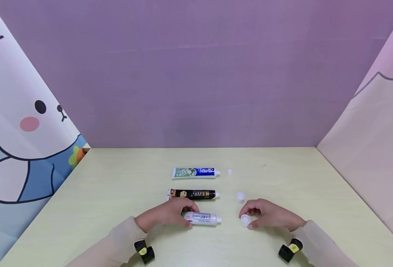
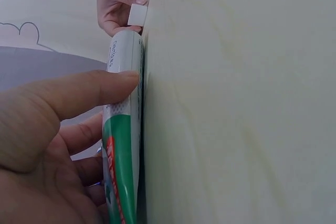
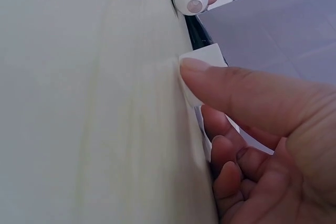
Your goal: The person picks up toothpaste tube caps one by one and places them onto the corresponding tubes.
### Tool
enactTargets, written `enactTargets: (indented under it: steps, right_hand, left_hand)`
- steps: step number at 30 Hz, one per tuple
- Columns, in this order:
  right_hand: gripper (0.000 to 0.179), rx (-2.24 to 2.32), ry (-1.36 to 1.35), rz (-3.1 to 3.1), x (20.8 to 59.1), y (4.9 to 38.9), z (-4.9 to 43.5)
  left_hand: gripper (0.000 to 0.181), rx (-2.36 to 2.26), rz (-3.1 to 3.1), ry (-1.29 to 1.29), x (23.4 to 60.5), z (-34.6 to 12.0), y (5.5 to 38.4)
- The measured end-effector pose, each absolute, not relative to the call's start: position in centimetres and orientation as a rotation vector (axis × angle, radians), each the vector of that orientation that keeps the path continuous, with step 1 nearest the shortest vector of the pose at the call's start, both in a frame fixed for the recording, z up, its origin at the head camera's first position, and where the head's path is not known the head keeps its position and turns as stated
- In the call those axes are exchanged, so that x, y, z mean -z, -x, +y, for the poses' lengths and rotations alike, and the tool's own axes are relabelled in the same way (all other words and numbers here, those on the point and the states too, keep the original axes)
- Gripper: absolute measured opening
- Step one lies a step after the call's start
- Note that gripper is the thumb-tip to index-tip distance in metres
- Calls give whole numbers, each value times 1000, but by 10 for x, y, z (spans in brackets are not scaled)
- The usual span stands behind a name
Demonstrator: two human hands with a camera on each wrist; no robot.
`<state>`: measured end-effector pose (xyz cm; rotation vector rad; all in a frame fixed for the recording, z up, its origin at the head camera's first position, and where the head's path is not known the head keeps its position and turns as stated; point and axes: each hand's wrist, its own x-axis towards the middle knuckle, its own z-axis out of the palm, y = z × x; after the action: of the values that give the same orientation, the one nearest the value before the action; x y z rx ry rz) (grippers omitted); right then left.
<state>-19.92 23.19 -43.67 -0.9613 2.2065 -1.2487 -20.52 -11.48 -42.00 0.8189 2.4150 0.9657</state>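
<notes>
Lying flat on the table, a white and green toothpaste tube (image 1: 203, 218) points its uncapped nozzle to the right. My left hand (image 1: 176, 213) grips its tail end, with the thumb (image 2: 118, 85) along the near side in the left wrist view. To the right, my right hand (image 1: 270, 214) pinches a round white cap (image 1: 245, 220) between thumb and fingers, close to the tabletop. In the right wrist view the thumb covers part of that cap (image 3: 210, 55). A black toothpaste tube (image 1: 196, 194), also uncapped, lies just behind my left hand, which overlaps its lower edge.
Farther back lies a blue and green toothpaste tube (image 1: 194, 172), its nozzle bare, with a small white cap (image 1: 229, 172) beside it. Another white cap (image 1: 240, 197) sits right of the black tube. A purple panel (image 1: 200, 81) rises at the table's back edge, with printed panels on both sides.
</notes>
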Motion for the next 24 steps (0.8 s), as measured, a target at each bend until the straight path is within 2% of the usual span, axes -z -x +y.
enactTargets:
  steps: [16,24]
  right_hand:
    - [25,1275,880,2243,433,200,232]
    - [22,1331,933,2226,439,203,232]
  left_hand:
    - [33,-904,2427,-861,419,-114,208]
    - [32,-898,2423,-905,421,-112,210]
